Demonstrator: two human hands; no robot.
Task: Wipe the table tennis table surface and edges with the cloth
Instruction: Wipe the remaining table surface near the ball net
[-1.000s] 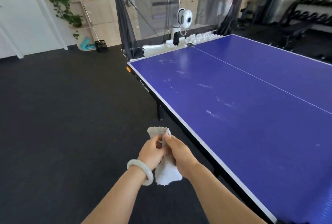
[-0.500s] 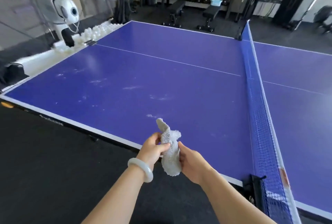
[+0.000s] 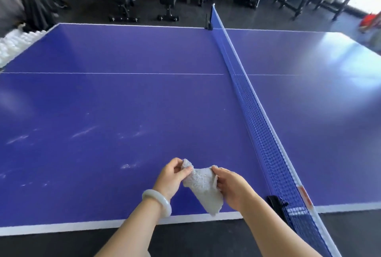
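Note:
A blue table tennis table (image 3: 127, 100) with white edge lines fills the view; pale smudges streak its near left half. A small grey-white cloth (image 3: 203, 184) hangs in the air just above the near edge. My left hand (image 3: 172, 176), with a pale bangle on the wrist, pinches the cloth's upper left corner. My right hand (image 3: 232, 186) grips its right side. The cloth is stretched between both hands and its lower tip dangles over the white edge line.
The blue net (image 3: 257, 125) crosses the table to the right of my hands, with its black clamp (image 3: 276, 203) at the near edge. White balls (image 3: 14, 44) pile at the far left end. Two weight benches (image 3: 144, 1) and a dumbbell rack stand behind the table.
The view has swung right from the table's left end to face the net. Both hands kept the cloth and pulled it from a bunched vertical shape into a spread one over the near edge.

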